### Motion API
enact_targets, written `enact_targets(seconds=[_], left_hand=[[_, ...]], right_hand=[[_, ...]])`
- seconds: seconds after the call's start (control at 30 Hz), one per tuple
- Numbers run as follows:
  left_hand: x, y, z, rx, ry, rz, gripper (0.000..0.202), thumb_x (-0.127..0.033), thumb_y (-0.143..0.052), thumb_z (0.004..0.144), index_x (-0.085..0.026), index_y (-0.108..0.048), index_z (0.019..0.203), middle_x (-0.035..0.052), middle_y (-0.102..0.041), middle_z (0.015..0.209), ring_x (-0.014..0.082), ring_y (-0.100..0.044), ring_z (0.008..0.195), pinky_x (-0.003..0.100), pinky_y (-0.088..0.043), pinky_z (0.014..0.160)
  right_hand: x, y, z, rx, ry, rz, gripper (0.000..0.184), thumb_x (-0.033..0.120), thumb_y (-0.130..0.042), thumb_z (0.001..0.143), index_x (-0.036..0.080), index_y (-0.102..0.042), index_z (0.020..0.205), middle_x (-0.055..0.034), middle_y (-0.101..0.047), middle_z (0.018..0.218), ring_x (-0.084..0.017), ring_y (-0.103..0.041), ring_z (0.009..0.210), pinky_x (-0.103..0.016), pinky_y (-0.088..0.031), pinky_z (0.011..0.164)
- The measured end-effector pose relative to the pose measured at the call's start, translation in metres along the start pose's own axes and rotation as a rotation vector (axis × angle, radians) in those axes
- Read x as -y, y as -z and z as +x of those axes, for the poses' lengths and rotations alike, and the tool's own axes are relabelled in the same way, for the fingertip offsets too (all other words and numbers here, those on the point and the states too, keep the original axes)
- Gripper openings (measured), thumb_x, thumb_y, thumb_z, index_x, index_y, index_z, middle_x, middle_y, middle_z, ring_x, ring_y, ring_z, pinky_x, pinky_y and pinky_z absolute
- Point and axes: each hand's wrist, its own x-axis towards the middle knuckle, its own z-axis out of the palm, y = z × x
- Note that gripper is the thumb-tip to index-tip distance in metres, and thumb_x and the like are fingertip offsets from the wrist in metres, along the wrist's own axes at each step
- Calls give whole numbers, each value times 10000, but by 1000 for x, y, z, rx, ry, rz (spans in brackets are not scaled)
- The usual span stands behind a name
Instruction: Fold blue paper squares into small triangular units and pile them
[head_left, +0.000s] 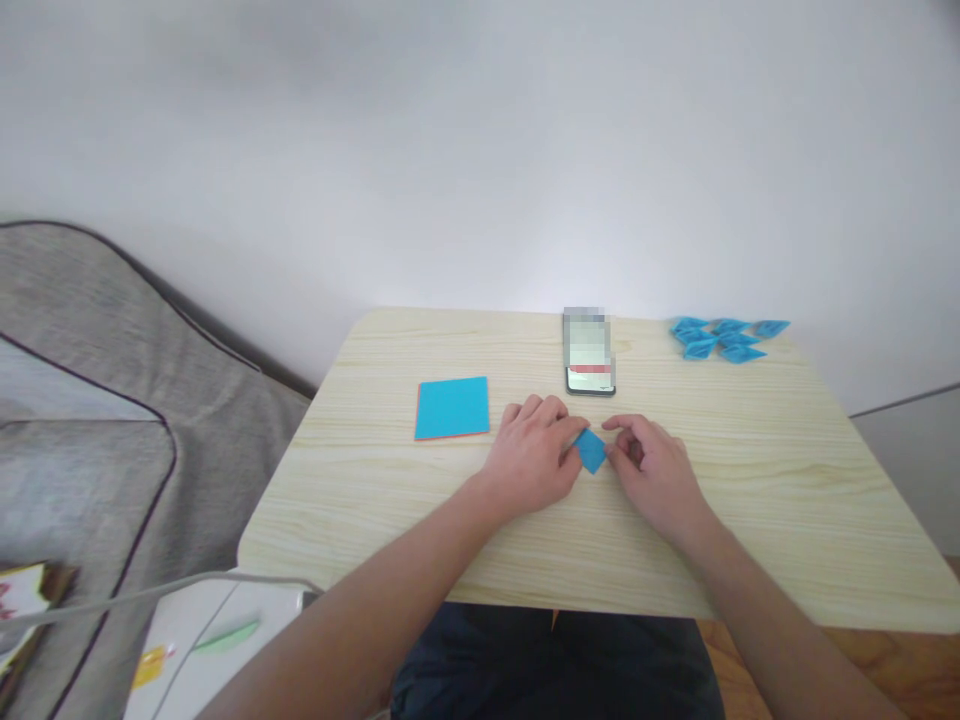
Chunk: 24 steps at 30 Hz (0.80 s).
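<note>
"So, where is the small blue paper diamond (pixel 592 452)?"

"It's at the table's near middle, right between the two bare hands. Its left side is by the left hand (pixel 532 450), at nine o'clock. Its right corner is by the right hand (pixel 652 470), at three o'clock."

"Is the left hand holding it?"

"Yes. The thumb and pointing finger are on the diamond, with just a narrow space between them, and they hold it."

"And the right hand?"

"Its thumb tip touches the right corner. The pointing finger sits a little way up from the thumb, with a small gap. I can't tell if it pinches the paper."

"What's around the diamond?"

"A black-edged phone (pixel 590 352) with a lit screen lies at twelve o'clock. A flat square of bright blue paper (pixel 452 408), with orange-red along its edges, lies between nine and ten. Some pointy blue folded paper shapes (pixel 739 354) sit bunched at two."

"What are they all on?"

"A pale wooden table (pixel 337 480) with streaky lines. Dark trousers (pixel 555 665) show below it, at six o'clock."
</note>
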Motion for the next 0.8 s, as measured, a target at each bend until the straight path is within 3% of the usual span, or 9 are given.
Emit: enact_targets(seconds=[0.2,0.33,0.43,0.63,0.8], left_hand=[[-4,-1,1,-18,-8,-73,258,-206,-625,871,-258,-629,1123,46,-644,1149,257,-527,1114,425,-412,941],[-4,-2,1,1,-24,-180,160,-171,-587,895,-243,-605,1037,18,-687,1027,230,-564,1039,413,-402,925],[-1,-3,0,-35,7,-318,85,-183,-582,921,-235,-597,987,7,-679,955,205,-587,979,399,-415,914],[9,-2,1,-149,75,-650,23,-207,-610,932,-225,-599,940,24,-677,990,184,-615,977,362,-480,927],[10,-1,0,-246,55,-521,37,-214,-674,892,-225,-644,911,26,-665,985,208,-588,1021,382,-454,939]], right_hand=[[3,-2,-4,-68,36,-23,189,256,-611,894,242,-661,1076,-22,-653,823,-215,-604,779,-346,-419,714],[4,-2,-6,-72,86,-38,139,279,-598,925,244,-691,1023,-57,-681,934,-235,-626,872,-369,-441,756],[5,-2,-4,-80,105,14,139,314,-643,914,259,-704,1025,-62,-698,998,-249,-629,930,-400,-466,820],[14,-4,2,-81,90,227,156,351,-744,867,267,-709,994,-43,-691,1018,-247,-628,1014,-419,-489,920],[20,-4,1,-120,134,336,75,269,-657,935,265,-690,1003,-29,-705,1016,-206,-663,961,-376,-518,883]])
